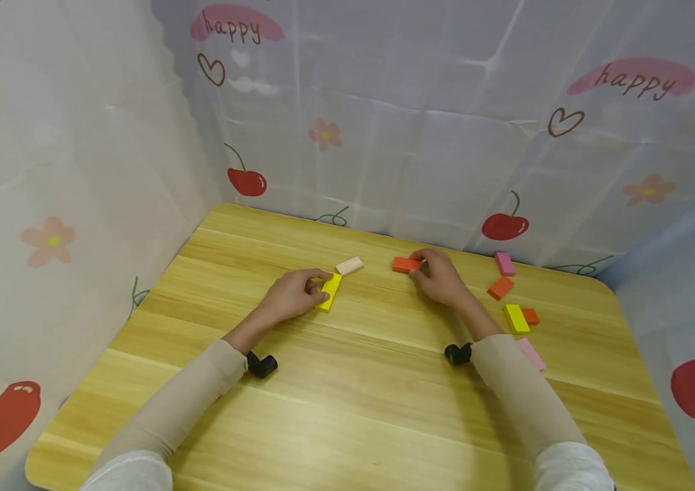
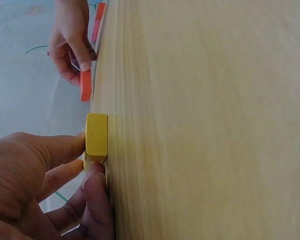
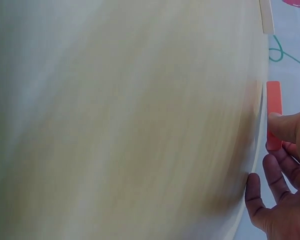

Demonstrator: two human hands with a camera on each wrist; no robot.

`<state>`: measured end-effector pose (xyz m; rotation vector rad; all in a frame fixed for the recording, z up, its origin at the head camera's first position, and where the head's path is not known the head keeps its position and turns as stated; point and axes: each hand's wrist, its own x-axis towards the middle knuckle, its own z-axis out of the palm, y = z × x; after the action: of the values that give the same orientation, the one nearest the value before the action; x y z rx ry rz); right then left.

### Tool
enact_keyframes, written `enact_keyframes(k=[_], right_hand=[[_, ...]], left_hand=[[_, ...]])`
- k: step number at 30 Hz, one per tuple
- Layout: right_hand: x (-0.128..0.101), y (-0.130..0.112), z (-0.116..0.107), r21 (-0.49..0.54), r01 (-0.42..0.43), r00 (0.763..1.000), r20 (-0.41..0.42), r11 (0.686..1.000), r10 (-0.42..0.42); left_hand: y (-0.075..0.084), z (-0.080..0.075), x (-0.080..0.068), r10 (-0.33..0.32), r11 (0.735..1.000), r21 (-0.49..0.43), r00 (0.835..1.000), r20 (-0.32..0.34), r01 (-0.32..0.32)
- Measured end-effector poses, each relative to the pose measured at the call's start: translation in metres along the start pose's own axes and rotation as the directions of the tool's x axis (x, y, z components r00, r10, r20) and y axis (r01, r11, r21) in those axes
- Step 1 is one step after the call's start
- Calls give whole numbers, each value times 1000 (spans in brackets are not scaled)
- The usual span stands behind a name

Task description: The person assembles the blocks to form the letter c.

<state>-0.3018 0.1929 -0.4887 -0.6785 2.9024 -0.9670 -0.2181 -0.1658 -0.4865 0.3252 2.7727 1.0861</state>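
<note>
My left hand (image 1: pixel 292 294) pinches a yellow block (image 1: pixel 331 292) between thumb and fingers, left of the table's middle. In the left wrist view the end face of that yellow block (image 2: pixel 96 136) points toward the camera. A plain wooden block (image 1: pixel 350 265) lies just beyond its far end. Farther right, my right hand (image 1: pixel 439 276) grips the right end of an orange block (image 1: pixel 404 264). The right wrist view shows the thumb pressed on this orange block (image 3: pixel 274 107), with the other fingers curled below it.
On the right side of the table (image 1: pixel 347 409) lie a pink block (image 1: pixel 505 264), an orange block (image 1: pixel 500 288), a yellow block (image 1: pixel 516 319) beside a smaller-looking orange one (image 1: pixel 530 316), and a light pink block (image 1: pixel 531 354) near the right sleeve. A printed curtain (image 1: pixel 384 164) borders the back.
</note>
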Motion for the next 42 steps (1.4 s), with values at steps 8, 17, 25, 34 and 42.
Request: enact_keyframes(k=[8,17,25,34,42], right_hand=[[6,-10,9,7,-7,1000,16,1000,7],[13,-21,18,-10,6,1000,31,1000,-5],[19,-26,23,-11,11,999,34,1000,-11],[25,-29,30,-11,16,999,39,1000,-15],[29,-31,32,-38,43,999,33,998,-42]], left_hand=[[1,-1,-1,1,1000,2,1000,-7,-1],[-1,0,-3,10,1000,-9,1000,-11,-10],[0,0,-2,11,1000,-8,1000,-10,-11],[-3,0,-1,12,1000,-11,1000,-4,-12],[-1,0,0,5,1000,-2,1000,2,-5]])
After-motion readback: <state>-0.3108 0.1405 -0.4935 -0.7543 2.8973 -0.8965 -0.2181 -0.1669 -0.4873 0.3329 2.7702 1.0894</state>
